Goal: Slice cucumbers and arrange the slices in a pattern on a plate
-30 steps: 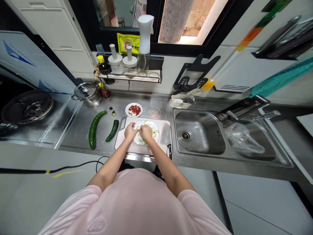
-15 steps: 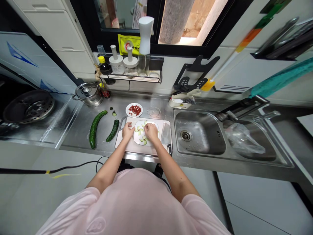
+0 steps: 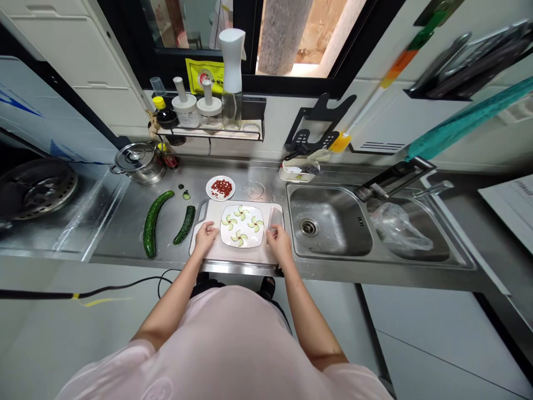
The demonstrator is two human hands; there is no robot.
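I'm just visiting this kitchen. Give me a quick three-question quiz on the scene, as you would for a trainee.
1. How many cucumber fans lie on the square plate?
2. True or false: the small plate of red berries stands on the steel counter, off the cutting board.
3. Which hand is next to the cleaver?

Key: 1. Four. 2. True. 3. The right hand.
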